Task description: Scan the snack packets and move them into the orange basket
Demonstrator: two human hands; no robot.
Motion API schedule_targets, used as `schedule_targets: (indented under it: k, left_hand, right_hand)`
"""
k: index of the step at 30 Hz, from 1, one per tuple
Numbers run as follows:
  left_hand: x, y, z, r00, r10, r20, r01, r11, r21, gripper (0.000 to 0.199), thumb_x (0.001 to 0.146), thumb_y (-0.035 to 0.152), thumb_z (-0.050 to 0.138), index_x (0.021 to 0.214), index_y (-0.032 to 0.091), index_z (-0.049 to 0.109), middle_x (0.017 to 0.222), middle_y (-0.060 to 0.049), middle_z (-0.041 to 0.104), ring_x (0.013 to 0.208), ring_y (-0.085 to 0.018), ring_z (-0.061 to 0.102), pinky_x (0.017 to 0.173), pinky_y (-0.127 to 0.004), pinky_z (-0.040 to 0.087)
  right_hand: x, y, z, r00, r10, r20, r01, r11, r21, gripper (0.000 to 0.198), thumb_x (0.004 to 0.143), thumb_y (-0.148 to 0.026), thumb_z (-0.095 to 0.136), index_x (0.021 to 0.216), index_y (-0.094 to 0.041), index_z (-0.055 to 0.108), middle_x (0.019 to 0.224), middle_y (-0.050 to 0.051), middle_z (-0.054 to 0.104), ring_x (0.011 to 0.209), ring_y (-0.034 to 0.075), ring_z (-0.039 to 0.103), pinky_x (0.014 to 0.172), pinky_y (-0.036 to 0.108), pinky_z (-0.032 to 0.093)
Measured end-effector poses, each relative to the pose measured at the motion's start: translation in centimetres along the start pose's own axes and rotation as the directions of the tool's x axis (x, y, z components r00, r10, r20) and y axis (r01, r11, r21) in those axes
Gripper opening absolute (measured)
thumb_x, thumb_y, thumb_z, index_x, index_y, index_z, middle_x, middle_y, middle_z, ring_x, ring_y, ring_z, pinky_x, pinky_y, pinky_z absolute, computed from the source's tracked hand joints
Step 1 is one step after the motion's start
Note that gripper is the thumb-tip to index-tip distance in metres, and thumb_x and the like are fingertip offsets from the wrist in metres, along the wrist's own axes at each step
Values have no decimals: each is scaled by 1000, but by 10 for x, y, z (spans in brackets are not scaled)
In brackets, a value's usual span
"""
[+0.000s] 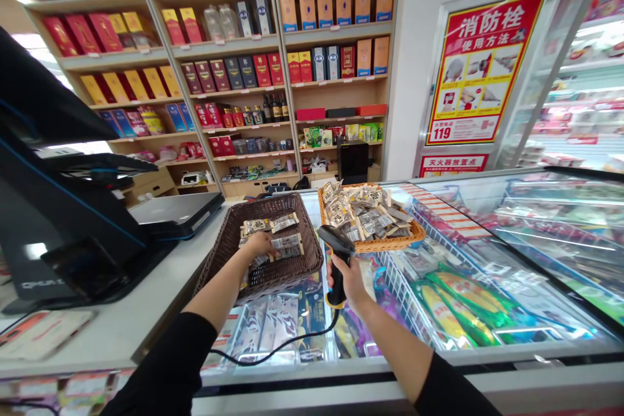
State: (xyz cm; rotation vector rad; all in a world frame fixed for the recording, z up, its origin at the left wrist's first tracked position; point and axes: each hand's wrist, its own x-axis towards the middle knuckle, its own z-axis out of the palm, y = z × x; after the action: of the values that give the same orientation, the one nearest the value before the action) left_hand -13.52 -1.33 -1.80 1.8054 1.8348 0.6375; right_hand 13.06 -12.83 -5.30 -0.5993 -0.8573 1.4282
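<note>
My left hand [262,245] reaches into a dark brown wicker basket [305,221], its fingers closed at the left end of a small snack packet [288,246]. A few more beige and clear packets [284,221] lie around it in the basket. My right hand [351,277] is wrapped round the grip of a black and yellow barcode scanner [336,240], held upright to the right of that basket. From the scanner's base, a black cable [287,342] curves away to the left. Just behind the scanner stands an orange wicker basket [390,246] heaped with similar packets [363,208].
Both baskets rest on a glass-topped freezer [536,260] holding bagged corn [458,302] and other frozen packs. To the left, a checkout terminal [49,221] and a flat scale [175,211] stand on a white counter [112,312]. Shelves [234,45] of boxed goods line the back wall.
</note>
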Motion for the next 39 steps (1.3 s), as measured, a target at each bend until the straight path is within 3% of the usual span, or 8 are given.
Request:
schedule_targets:
  k: [5,8,11,15,21,25,29,39]
  left_hand:
    - [-4,17,2,995,-74,-64,18,783,-621,39,43,28,85,63,18,53,61,-1,66,67,-18,67,64,-27,52]
    - [-5,27,4,974,-98,-204,-92,654,-751,45,44,26,86,74,17,54,69,-1,68,71,-17,68,69,-28,54]
    - [-8,35,12,970,-67,-235,-149,600,-786,53,44,22,87,89,16,58,84,-5,70,79,-18,68,74,-30,54]
    - [-16,45,30,996,43,-78,-89,543,-835,74,44,14,86,112,18,56,107,-9,68,91,-19,67,83,-33,54]
    - [-21,49,35,982,74,172,99,576,-812,52,44,30,88,89,14,65,89,-8,72,83,-21,69,77,-32,55]
    - [-14,57,21,998,33,-53,-62,648,-760,48,42,37,88,79,14,66,77,-4,72,70,-17,66,65,-26,52]
    - [-9,70,20,956,24,-292,-215,734,-644,44,45,47,84,70,14,67,66,-2,68,63,-16,63,57,-24,47]
    - [-12,73,34,948,70,-310,-287,607,-741,49,47,50,83,77,13,72,71,-3,70,65,-16,62,67,-28,48]
  right_hand:
    - [0,0,-1,1000,-6,12,6,1000,-2,42,65,-50,72,84,-16,57,49,-6,53,33,9,45,33,21,35]
    - [0,0,-1,1000,-1,2,1,1000,-2,41,65,-49,73,83,-16,56,49,-6,53,33,9,45,33,20,35]
    - [0,-1,0,1000,4,5,-4,1000,-3,40,65,-48,73,83,-16,56,50,-6,53,33,9,45,33,20,35]
    - [0,-1,1,1000,-1,-2,1,1000,-7,41,64,-48,73,83,-16,57,48,-6,53,33,9,45,33,20,35]
    - [-1,-2,1,1000,-13,1,13,999,-47,40,66,-49,72,83,-16,56,49,-6,52,33,8,44,33,20,34]
    - [-5,-9,1,996,-74,52,85,963,-254,33,72,-47,67,75,-17,55,45,-7,47,31,8,41,32,20,32]
    - [-9,-17,1,992,-69,102,109,881,-460,29,75,-44,64,67,-18,53,41,-7,44,31,9,39,32,20,30]
    - [-8,-12,-2,995,-40,93,89,795,-600,23,78,-39,58,68,-20,51,42,-6,44,32,11,43,33,22,31]
